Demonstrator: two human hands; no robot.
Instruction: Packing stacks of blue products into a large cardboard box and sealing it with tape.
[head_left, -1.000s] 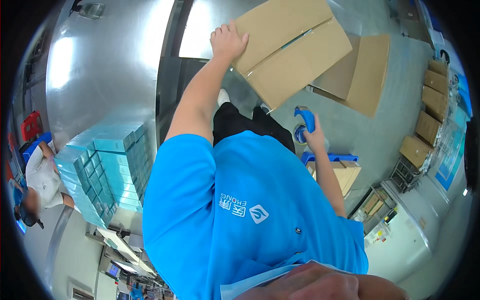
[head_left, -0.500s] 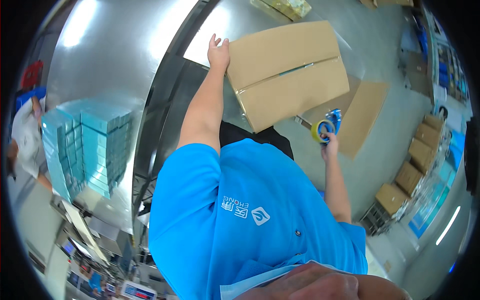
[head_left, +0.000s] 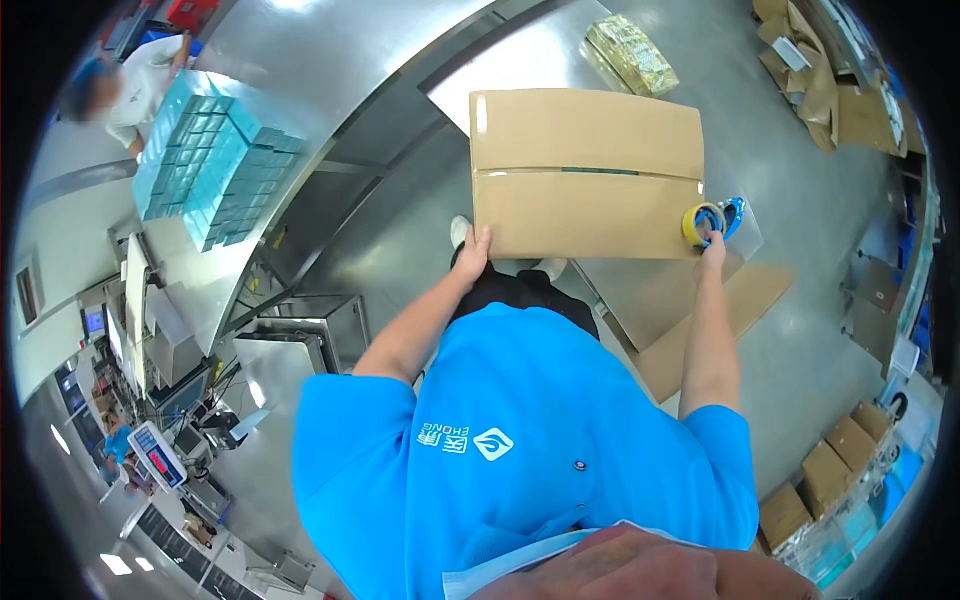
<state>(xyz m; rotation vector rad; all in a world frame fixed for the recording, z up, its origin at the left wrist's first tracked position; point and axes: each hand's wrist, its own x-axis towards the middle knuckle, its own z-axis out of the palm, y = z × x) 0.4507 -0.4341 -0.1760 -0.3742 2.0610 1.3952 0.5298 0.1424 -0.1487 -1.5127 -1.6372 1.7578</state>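
Observation:
A closed brown cardboard box [head_left: 585, 135] lies in front of me, its top flaps meeting along a seam with a narrow dark gap in the middle. At the near left corner, my left hand [head_left: 471, 257] grips the box, thumb against its face and the other fingers partly hidden. A blue tape dispenser [head_left: 734, 216] with a yellow-edged roll is held in my right hand [head_left: 713, 250], beside the near right corner. Whether that hand also touches the box, I cannot tell.
Flat cardboard [head_left: 665, 360] lies below the box to the right. On the metal table [head_left: 330, 60] at left stands a stack of teal boxes [head_left: 215, 165], with a co-worker [head_left: 140, 95] behind it. A yellowish wrapped bundle [head_left: 632, 57] sits beyond the box. Cartons [head_left: 825, 475] line the right side.
My left hand has come from the box's far left side to its near left corner. The box now lies squarer to me. My right hand has brought the tape dispenser to the near right corner.

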